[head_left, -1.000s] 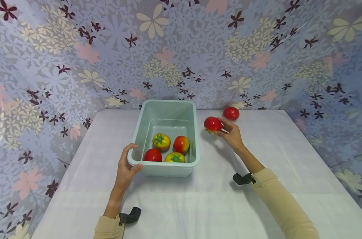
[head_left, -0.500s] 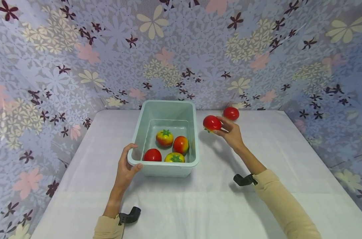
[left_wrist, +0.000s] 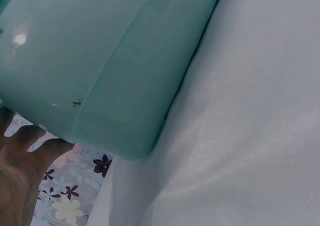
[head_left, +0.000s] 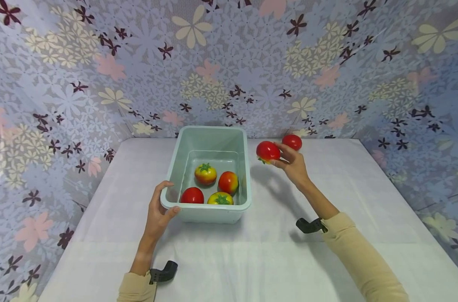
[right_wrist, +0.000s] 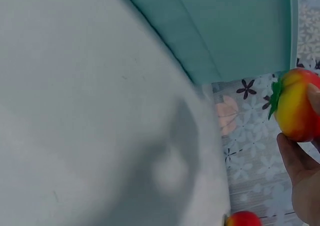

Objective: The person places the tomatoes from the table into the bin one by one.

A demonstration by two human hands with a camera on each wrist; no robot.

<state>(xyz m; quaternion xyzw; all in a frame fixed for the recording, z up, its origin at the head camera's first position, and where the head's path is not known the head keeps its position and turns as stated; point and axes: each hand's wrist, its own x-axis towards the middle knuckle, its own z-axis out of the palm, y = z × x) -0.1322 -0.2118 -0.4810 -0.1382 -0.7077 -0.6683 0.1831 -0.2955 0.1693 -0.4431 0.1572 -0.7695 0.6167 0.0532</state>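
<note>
A pale green plastic bin [head_left: 210, 213] stands on the table with several red and yellow tomatoes inside, one of them a yellow-red tomato [head_left: 205, 174] with its green calyx up. My left hand [head_left: 157, 214] grips the bin's near left corner, thumb outside and fingers over the rim. To the right of the bin, my right hand [head_left: 294, 167] holds a red tomato [head_left: 268, 151] above the table, pinched between thumb and fingers. In the right wrist view this tomato [right_wrist: 296, 106] shows a yellow underside and green calyx. Behind the hand lies another red tomato [head_left: 292, 142].
White cloth covers the table [head_left: 289, 260]. A floral-patterned backdrop [head_left: 229, 63] rises behind it and at both sides. Black wrist mounts [head_left: 163, 272] sit at both cuffs.
My right hand has raised the red tomato slightly. One yellow-red tomato in the bin has rolled, tipping its calyx towards the back. My left hand stays on the corner.
</note>
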